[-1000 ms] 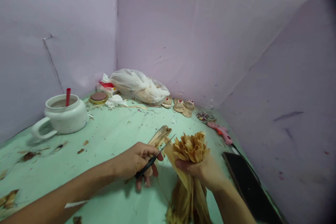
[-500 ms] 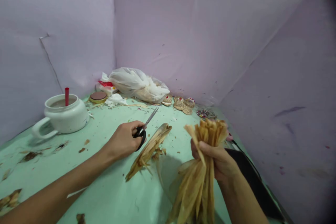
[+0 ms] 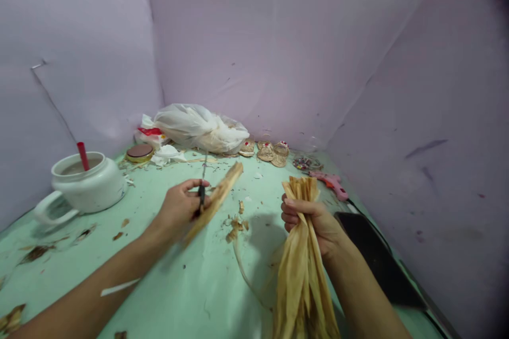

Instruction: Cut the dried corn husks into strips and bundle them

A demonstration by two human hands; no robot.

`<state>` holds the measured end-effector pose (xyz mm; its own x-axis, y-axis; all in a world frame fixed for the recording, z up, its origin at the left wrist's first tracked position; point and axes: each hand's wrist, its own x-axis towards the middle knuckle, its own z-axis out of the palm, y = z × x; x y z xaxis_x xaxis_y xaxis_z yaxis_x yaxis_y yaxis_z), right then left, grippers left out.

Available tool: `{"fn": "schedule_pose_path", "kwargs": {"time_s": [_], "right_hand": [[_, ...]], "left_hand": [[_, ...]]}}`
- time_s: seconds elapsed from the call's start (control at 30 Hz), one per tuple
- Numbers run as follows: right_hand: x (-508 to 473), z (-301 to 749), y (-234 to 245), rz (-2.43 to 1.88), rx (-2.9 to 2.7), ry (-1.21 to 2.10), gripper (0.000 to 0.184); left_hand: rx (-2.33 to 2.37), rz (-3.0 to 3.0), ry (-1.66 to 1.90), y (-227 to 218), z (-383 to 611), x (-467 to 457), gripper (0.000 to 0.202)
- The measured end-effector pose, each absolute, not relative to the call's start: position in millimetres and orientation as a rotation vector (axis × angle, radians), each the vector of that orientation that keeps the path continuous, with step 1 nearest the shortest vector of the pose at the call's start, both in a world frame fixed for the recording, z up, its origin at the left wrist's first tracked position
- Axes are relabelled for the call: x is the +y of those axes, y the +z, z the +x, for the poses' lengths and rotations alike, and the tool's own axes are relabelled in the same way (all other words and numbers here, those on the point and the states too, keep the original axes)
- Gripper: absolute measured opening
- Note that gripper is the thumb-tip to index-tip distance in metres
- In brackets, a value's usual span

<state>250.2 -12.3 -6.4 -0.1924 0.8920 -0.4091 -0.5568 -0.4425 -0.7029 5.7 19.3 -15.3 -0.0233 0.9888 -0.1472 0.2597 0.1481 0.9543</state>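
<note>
Black-handled scissors (image 3: 202, 195) are in my left hand (image 3: 177, 209), closed round the handles, blades pointing away from me. Right against those fingers lies a loose dried husk piece (image 3: 218, 196), blurred and slanting. Whether the fingers pinch or only push it, I cannot tell. My right hand (image 3: 312, 222) is wrapped round a bundle of dried corn husks (image 3: 304, 280). The gathered, blunt ends stick up above the fist and the long leaves hang down toward me. Small husk scraps (image 3: 237, 225) and a thin pale strip lie on the table between the hands.
On the left of the green table (image 3: 159, 286) stands a white mug-like pot (image 3: 89, 183) with a red stick. A plastic bag (image 3: 202, 130), round tin (image 3: 139, 152) and woven ornaments (image 3: 272, 153) line the back. At right are a pink glue gun (image 3: 332, 184) and a black flat object (image 3: 377, 259).
The loose husk piece has shifted left and away from the scraps, along with my left hand. The scissors have turned more upright. The bundle in my right hand has turned slightly and sits more upright.
</note>
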Motion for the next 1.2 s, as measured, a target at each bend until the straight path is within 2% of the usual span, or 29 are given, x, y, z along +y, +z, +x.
{"fn": "schedule_pose_path", "kwargs": {"time_s": [0.13, 0.23, 0.33, 0.5, 0.73, 1.0, 1.2], "right_hand": [[-11, 249, -10, -0.982, -0.492, 1.850, 0.021], [-13, 243, -12, -1.138, -0.514, 1.854, 0.021], [-16, 232, -11, -1.323, -0.552, 1.753, 0.024], [-19, 216, -12, -1.331, -0.585, 1.560, 0.030], [-18, 209, -17, -1.328, -0.547, 1.385, 0.025], [-17, 216, -17, -1.398, -0.651, 1.219, 0.019], [-11, 227, -15, -1.402, -0.565, 1.243, 0.021]], "left_hand": [[1.435, 1.345, 0.912, -1, -5, 23, 0.038], [1.326, 1.482, 0.910, -2, 0, 14, 0.034], [1.238, 1.567, 0.960, -7, 12, 1, 0.032], [1.154, 1.714, 1.004, -19, 25, -18, 0.023], [0.988, 1.905, 0.920, -30, 26, -27, 0.026], [1.394, 1.635, 1.014, -28, 15, 2, 0.031], [1.639, 1.497, 1.090, -21, -11, 31, 0.038]]}}
